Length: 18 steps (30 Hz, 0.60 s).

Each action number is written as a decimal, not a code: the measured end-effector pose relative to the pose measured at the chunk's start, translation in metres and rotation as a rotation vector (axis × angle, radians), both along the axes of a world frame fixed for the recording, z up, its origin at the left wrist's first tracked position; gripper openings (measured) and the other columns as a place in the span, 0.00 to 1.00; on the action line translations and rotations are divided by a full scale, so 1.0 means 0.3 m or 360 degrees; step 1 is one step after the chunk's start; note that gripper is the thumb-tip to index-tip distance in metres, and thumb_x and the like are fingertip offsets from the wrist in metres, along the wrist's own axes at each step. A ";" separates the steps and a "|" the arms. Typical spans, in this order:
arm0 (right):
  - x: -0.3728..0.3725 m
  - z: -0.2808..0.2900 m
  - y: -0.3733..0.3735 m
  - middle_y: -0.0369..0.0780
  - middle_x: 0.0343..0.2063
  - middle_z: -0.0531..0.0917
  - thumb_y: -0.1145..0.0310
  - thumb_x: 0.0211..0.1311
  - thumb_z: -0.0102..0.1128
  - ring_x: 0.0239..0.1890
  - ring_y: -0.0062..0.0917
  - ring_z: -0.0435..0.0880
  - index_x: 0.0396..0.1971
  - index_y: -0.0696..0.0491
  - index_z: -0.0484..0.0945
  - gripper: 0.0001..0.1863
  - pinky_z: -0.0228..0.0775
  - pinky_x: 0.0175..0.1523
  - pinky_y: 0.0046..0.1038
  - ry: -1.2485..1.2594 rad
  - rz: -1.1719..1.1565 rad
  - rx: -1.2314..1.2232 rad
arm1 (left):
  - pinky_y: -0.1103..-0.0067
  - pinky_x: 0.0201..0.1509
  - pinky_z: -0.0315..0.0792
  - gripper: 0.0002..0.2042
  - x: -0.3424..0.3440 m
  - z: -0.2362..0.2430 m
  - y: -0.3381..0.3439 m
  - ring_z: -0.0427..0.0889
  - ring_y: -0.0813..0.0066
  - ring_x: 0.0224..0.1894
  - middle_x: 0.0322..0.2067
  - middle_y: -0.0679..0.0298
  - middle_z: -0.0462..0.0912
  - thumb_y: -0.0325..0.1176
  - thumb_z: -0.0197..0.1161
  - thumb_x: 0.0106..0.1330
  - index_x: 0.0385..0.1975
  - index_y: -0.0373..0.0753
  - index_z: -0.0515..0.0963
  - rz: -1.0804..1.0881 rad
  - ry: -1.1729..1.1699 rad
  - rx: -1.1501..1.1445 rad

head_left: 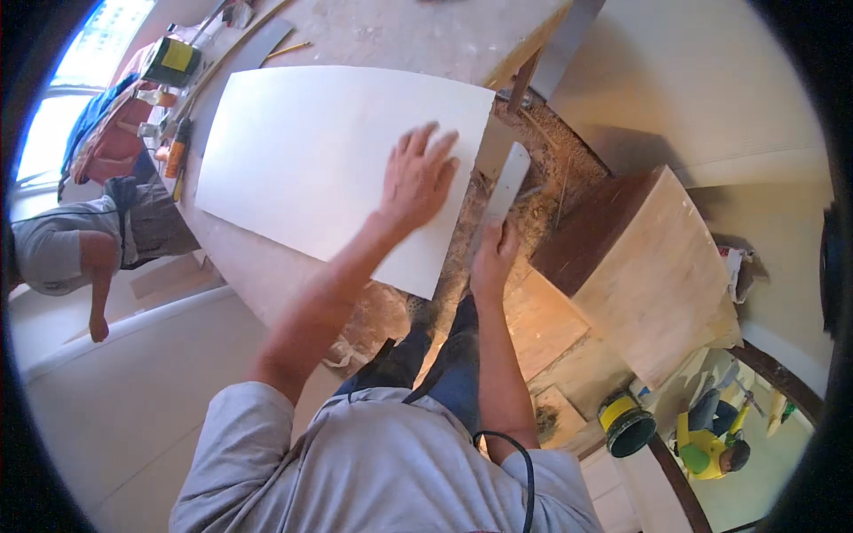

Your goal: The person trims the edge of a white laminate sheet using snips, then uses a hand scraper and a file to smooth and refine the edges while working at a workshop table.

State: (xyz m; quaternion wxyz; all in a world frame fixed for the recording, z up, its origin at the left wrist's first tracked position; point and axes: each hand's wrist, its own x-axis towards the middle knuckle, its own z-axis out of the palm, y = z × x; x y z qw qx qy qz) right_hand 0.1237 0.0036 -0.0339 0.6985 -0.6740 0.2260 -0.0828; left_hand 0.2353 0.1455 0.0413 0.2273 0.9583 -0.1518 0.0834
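Observation:
A large white board [302,160] lies on the worktable in front of me. My left hand [420,178] is over the board near its right edge, fingers stretched out and slightly blurred; it holds nothing. Just beyond that edge, my right hand [494,258] is closed around the lower end of a pale, flat strip with a rounded tip [508,182]. The strip points up and away from me beside the board, apart from its edge. Its gripped end is hidden in my fingers, so its exact kind does not show.
Behind the board are a pencil [289,49], an orange tube [178,149] and a dark green can [171,62]. A wooden box [657,275] stands at right, with a black bucket [627,426] nearer me. Sawdust covers the floor. Another person [71,244] stands left; one in yellow [711,449] is lower right.

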 end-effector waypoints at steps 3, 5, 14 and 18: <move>0.138 0.013 0.016 0.42 0.38 0.82 0.54 0.80 0.51 0.41 0.26 0.78 0.47 0.63 0.77 0.23 0.72 0.49 0.31 -0.0074 0.0086 -0.0240 | 0.56 0.77 0.53 0.26 0.140 -0.020 0.053 0.55 0.44 0.77 0.75 0.47 0.57 0.48 0.53 0.77 0.72 0.51 0.68 0.0054 -0.0010 0.0343; 0.238 0.007 0.039 0.45 0.37 0.84 0.53 0.79 0.52 0.41 0.28 0.80 0.46 0.64 0.78 0.24 0.73 0.49 0.34 -0.0100 0.0069 -0.0195 | 0.56 0.80 0.46 0.30 0.167 -0.041 0.062 0.45 0.45 0.80 0.78 0.45 0.48 0.55 0.48 0.77 0.76 0.54 0.62 -0.0006 0.0076 0.0365; 0.769 0.134 -0.056 0.54 0.39 0.87 0.48 0.75 0.56 0.43 0.42 0.86 0.48 0.67 0.80 0.30 0.76 0.49 0.40 0.0022 0.0028 -0.0360 | 0.54 0.81 0.41 0.34 0.164 -0.048 0.070 0.44 0.44 0.81 0.78 0.45 0.48 0.62 0.49 0.73 0.76 0.58 0.61 -0.0020 0.0109 0.0434; 0.661 0.066 -0.038 0.54 0.40 0.86 0.48 0.75 0.55 0.44 0.41 0.85 0.48 0.67 0.80 0.30 0.75 0.50 0.40 0.0015 0.0029 -0.0423 | 0.52 0.80 0.43 0.33 0.156 -0.053 0.072 0.44 0.42 0.80 0.78 0.45 0.48 0.62 0.49 0.74 0.76 0.58 0.61 -0.0057 0.0094 0.0386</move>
